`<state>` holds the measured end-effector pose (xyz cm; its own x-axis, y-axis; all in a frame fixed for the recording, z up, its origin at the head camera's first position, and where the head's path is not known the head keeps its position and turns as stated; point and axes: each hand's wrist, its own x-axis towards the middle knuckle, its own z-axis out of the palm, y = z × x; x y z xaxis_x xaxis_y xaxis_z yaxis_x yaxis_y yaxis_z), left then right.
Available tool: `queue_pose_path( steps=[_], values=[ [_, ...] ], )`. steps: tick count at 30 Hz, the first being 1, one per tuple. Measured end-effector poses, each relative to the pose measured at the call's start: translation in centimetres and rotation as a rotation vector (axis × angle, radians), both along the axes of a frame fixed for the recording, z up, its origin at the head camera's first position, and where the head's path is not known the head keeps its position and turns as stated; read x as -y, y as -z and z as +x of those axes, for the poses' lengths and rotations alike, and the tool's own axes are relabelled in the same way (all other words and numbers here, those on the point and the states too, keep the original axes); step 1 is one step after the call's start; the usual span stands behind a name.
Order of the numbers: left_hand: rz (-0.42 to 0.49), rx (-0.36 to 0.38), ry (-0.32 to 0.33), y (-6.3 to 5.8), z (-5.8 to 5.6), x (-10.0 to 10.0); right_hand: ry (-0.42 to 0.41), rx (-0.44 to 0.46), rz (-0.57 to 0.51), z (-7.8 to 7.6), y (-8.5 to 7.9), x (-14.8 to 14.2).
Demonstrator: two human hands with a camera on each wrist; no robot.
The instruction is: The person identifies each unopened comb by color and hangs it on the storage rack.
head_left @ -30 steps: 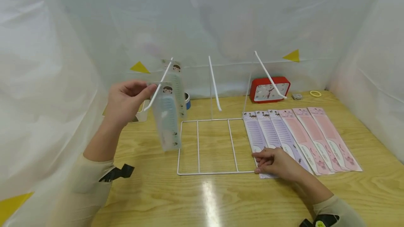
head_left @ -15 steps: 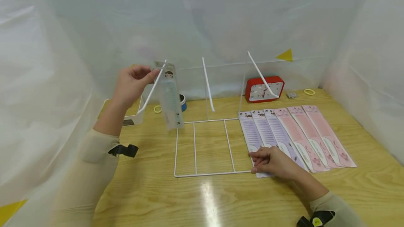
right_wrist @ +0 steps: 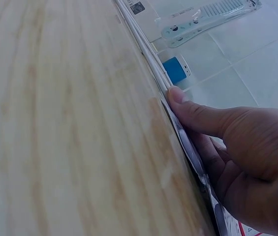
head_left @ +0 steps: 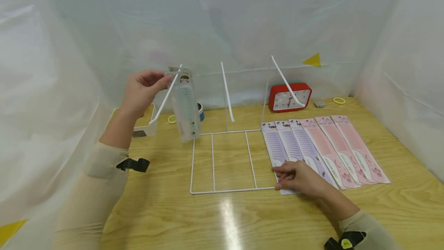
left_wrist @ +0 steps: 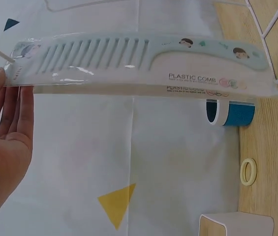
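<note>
My left hand pinches the top edge of a pale green packaged comb that hangs on the left arm of a white wire display rack. In the left wrist view the package reads "PLASTIC COMB", and a second package shows just behind it. At the front right corner of the rack's base, my right hand grips the wire between thumb and fingers. Purple packaged combs lie partly under that hand. The rack's middle arm and right arm carry nothing.
Pink packaged combs lie beside the purple ones at the right. Behind them stand a red clock, a small grey item and a yellow ring. At the back left are a white box and a blue roll.
My left hand has slid the green comb package backward along the left arm, up against the one hanging behind it. The right hand keeps its hold on the base. The head view has shifted slightly.
</note>
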<state>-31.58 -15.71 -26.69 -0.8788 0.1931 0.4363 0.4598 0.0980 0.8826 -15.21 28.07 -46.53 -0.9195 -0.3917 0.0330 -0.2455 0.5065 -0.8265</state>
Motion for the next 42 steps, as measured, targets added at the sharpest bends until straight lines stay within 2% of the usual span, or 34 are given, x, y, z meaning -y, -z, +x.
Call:
queue_pose_path(
  steps=[6,9,15,18,21,24,28,32,34,38,42],
  values=[
    [0.107,-0.010,-0.102,0.8,2.2,2.2,-0.020,-0.010,0.007,-0.5,0.1,0.7],
    [0.093,0.018,-0.125,1.6,3.6,3.1,-0.027,-0.007,0.014,-0.6,0.1,0.8],
    [-0.059,0.021,-0.057,3.9,6.7,4.3,-0.012,0.006,0.039,-0.5,-0.1,0.6],
    [-0.064,0.009,-0.044,5.2,8.3,4.6,-0.004,0.016,0.063,-0.4,-0.4,0.5],
    [-0.023,0.025,-0.020,6.8,9.9,4.7,-0.017,0.026,0.071,-0.4,-0.8,0.3],
    [-0.061,0.051,-0.009,8.4,11.2,4.8,-0.034,0.042,0.069,-0.8,-1.7,-0.3],
    [-0.122,0.079,0.035,10.3,12.4,4.8,-0.013,0.004,0.082,-2.8,-3.0,-1.0],
    [-0.135,0.123,0.073,11.7,12.9,4.7,0.048,-0.064,0.163,-5.6,-3.8,-1.4],
    [-0.140,0.170,0.086,12.2,13.0,4.5,0.066,-0.078,0.212,-7.0,-4.1,-1.5],
    [-0.221,0.260,0.124,13.6,13.1,3.9,0.084,-0.045,0.259,-9.6,-4.0,-1.4],
    [-0.317,0.315,0.178,15.2,12.9,3.1,0.078,-0.012,0.272,-11.8,-3.8,-1.5]
  ],
)
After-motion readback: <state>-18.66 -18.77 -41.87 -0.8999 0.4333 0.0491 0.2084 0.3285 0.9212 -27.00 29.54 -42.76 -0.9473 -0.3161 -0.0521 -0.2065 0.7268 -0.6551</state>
